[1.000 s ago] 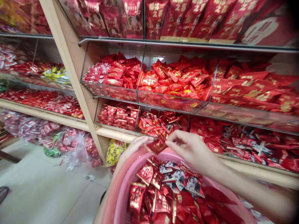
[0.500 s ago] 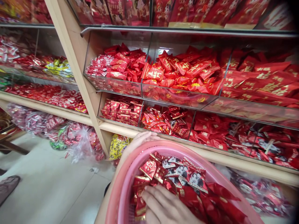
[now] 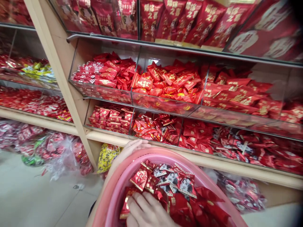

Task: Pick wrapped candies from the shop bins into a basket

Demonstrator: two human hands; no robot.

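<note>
A pink plastic basket (image 3: 111,186) holds wrapped candies, red ones with gold print and some with black-and-white figures (image 3: 187,184). My left arm runs along the basket's left side, and my left hand (image 3: 134,147) is closed against its far rim, fingers partly hidden by the rim. Inside the basket my right hand (image 3: 145,209) has its fingers bent and close together over red candy packets (image 3: 125,205) at the near left. Its fingertips are partly hidden among the wrappers.
Beyond the basket stands a wooden shelf (image 3: 101,136) with clear bins of red candies (image 3: 170,75). Upright red bags (image 3: 189,19) fill the row above. Plastic bags of candy (image 3: 63,154) and a yellow bag (image 3: 106,156) lie under the lowest board.
The view has turned right, so the shelves and basket appear further left. My right hand has sunk slightly, its fingers more bent over the packets. My left hand remains at the rim.
</note>
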